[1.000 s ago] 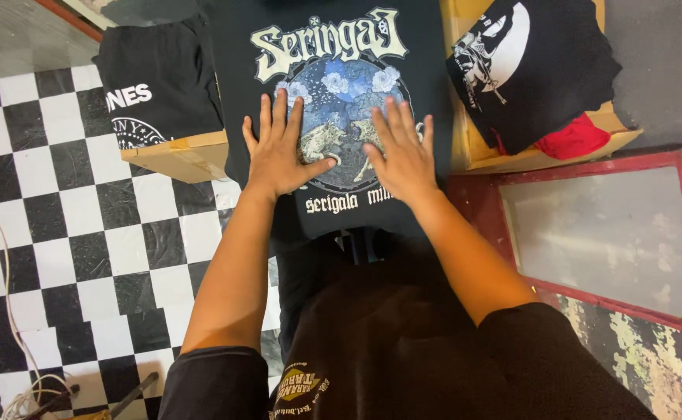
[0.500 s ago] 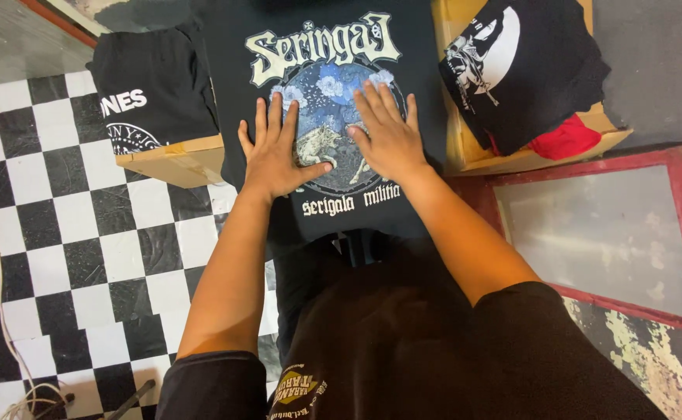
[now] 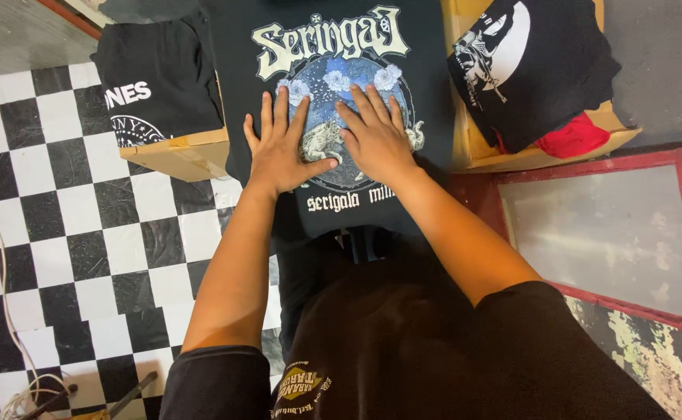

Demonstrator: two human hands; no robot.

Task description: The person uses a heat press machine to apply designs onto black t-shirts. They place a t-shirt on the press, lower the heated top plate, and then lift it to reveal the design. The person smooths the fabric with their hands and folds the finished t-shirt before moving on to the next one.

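Your left hand and right hand both lie flat and open on the dark printed T-shirt, palms down, fingers spread, grasping nothing. The shirt lies spread out at the top centre of the frame, its round print directly beneath your palms.

Change noted: over the last second both hands have travelled up the print, from its lower part toward the middle, and have drawn closer together; the thumbs are now nearly touching. The cloth under and below the hands reads flat, with no fold visible. In my judgement this is a smoothing stroke carried up the printed panel, with the upper part of the print not yet covered.

Surroundings: a folded black shirt on a cardboard box at upper left; a heap of black and red garments at upper right; a red-framed screen at right; checkered floor at left.
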